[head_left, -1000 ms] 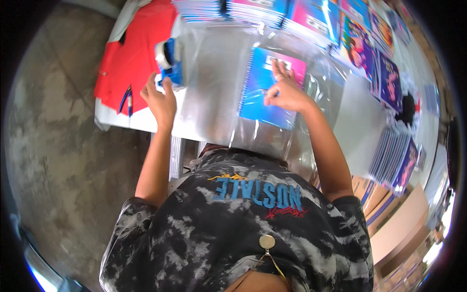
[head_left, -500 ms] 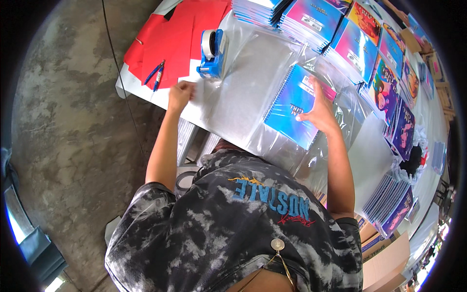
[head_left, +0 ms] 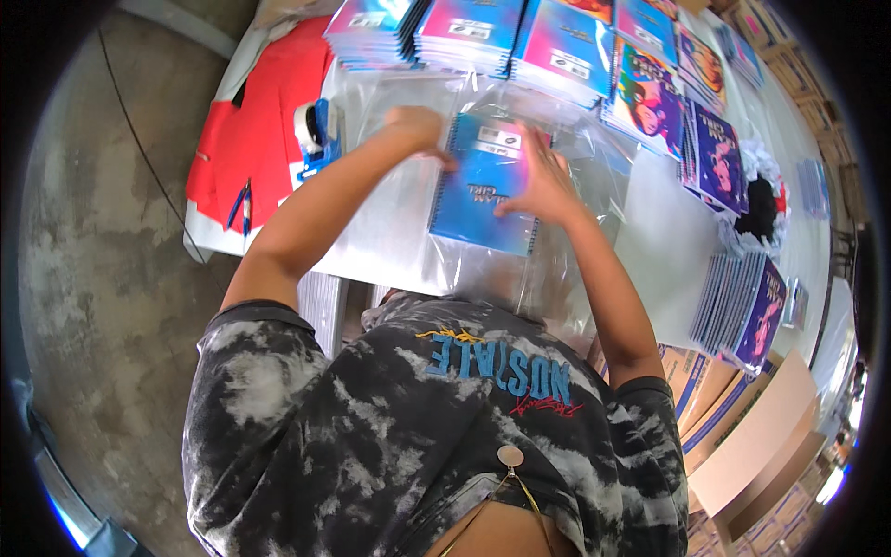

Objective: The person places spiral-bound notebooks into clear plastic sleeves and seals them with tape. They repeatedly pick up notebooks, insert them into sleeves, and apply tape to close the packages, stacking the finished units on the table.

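A blue and pink spiral notebook (head_left: 464, 209) lies on a sheet of clear plastic film on the table in front of me. My right hand (head_left: 549, 186) rests on its right side, thumb and fingers spread apart over the cover. At the notebook's upper left edge is my left hand (head_left: 418, 130), smeared by motion, so its finger pose is unclear. Clear plastic film (head_left: 594, 176) spreads out around the notebook, wrinkled and shiny on the right. Left of my left forearm stands a blue tape dispenser (head_left: 320, 139) with a roll of tape.
Red sheets (head_left: 264, 130) cover the table's left end, with blue-handled snips (head_left: 239, 206) on them. Stacks of notebooks (head_left: 469, 37) line the far side and run to the right. More purple notebooks (head_left: 742, 306) stand near the right edge, above an open cardboard box (head_left: 752, 446).
My left hand has swung right, from beside the tape dispenser to the notebook's left edge. My right hand stays on the notebook. The whole view has shifted.
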Motion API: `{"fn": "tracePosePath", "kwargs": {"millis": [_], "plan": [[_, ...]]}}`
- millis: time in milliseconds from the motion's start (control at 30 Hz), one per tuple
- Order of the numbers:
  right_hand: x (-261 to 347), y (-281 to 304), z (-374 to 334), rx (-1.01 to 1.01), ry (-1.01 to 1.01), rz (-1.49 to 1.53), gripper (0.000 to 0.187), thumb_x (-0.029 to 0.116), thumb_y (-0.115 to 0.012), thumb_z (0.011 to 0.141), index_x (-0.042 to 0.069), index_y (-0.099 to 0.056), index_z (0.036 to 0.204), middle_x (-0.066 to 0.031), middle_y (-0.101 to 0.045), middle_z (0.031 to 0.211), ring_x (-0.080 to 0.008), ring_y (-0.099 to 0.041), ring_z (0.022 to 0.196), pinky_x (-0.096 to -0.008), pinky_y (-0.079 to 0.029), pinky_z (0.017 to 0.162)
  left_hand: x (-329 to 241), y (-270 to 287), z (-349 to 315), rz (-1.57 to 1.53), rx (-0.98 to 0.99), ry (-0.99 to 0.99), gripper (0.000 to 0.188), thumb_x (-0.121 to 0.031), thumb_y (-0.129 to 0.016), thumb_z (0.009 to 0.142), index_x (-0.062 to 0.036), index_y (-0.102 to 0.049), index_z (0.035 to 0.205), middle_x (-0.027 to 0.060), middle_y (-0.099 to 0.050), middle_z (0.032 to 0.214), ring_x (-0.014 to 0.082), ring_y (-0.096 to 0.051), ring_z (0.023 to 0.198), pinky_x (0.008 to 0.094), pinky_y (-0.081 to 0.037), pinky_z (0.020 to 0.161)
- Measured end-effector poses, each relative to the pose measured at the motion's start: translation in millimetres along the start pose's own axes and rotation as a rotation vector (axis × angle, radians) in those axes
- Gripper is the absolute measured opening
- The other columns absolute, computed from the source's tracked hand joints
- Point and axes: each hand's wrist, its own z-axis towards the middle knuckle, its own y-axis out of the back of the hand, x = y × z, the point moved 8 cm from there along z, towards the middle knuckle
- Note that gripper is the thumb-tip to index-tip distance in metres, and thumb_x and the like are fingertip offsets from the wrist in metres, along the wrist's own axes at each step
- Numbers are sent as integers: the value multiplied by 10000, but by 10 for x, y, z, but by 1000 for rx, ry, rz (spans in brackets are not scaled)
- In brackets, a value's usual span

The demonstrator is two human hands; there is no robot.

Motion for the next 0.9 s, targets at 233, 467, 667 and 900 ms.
{"fn": "tracePosePath", "kwargs": {"millis": [233,467,667,900], "plan": [[-1248,217,-836,-135,-374,-399,802,563,-556,778,100,-330,1393,-187,-172,1484,-340,-60,1392,-503,-76,1094,370,-864,209,-1125,-216,-21,665,-572,-496,843,-16,-542,1205,190,-575,1164,327,-545,1031,382,-416,907],[-507,-277,-303,-465,-177,898,754,456,-605,818,14,-287,1340,-214,-249,1393,-291,-285,1284,-491,-212,1046,-199,-583,-328,-1738,-607,-211,627,-459,-468,907,-17,-371,1341,173,-473,1257,249,-388,1211,336,-274,1032],[747,651,-445,-619,280,1117,717,189,-713,761,13,-300,1321,-103,-447,1198,-186,-444,1113,-328,-367,948,4,70,-1109,-1619,-937,-319,518,-269,-519,897,13,-378,1308,146,-512,1184,201,-493,1056,299,-391,912],[526,664,-317,-892,-100,939,450,158,-621,838,-29,-492,1227,-111,-547,1130,-161,-498,1057,-293,-383,925,-206,176,-1415,-901,-1442,-53,386,-167,-617,845,-4,-553,1189,162,-486,1285,344,-466,1150,379,-347,985]]}}
